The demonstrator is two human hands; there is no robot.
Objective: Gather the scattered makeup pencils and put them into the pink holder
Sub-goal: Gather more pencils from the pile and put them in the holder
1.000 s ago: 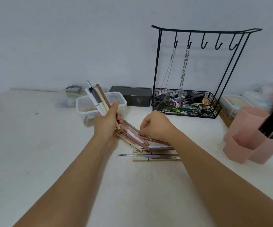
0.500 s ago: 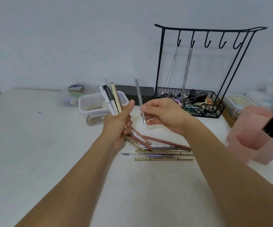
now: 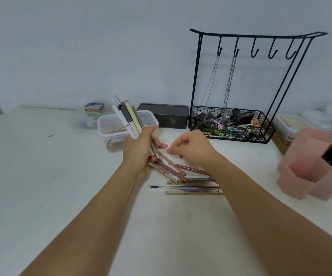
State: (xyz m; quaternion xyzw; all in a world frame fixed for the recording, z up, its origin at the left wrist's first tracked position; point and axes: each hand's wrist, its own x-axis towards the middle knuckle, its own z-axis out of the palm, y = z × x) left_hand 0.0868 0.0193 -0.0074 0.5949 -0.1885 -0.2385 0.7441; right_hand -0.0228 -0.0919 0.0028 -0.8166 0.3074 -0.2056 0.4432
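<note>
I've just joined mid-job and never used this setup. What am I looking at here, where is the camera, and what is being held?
There is no machine: a person's two bare hands, filmed from a camera on their head looking forward and down. The left hand grips a bundle of makeup pencils pointing upward. The right hand holds nothing, its fingers loosely curled. More loose pencils lie on the white table. The pink holder stands to the right, with a wire jewellery rack behind.

so the holder (image 3: 308, 172) is a soft translucent pink, the table (image 3: 41, 176) off-white. The held pencils (image 3: 128, 118) are white, grey and cream; the loose pencils (image 3: 189, 182) are gold, dusty rose, plus one clear with purple. Wire rack (image 3: 261, 80) is black, box (image 3: 171, 118) dark grey.
</note>
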